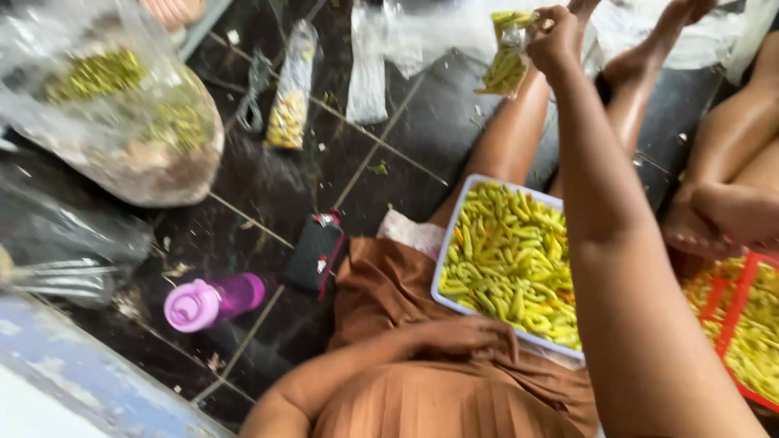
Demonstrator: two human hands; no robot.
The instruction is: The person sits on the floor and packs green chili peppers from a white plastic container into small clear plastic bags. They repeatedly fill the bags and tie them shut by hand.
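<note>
The right hand (554,39) is raised, gripping one small clear bag of chillies (506,58). The left hand (471,337) is resting loosely, released, beside one white tray (448,243) heaped with yellow-green chillies. One purple bottle (213,300) is lying on the floor.

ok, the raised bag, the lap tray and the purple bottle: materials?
Small bag in the right hand: thin clear plastic film, crinkled, chillies visible through it. Tray: looks like rigid white plastic, smooth rim. Bottle: translucent purple plastic, glossy, probably.
</note>
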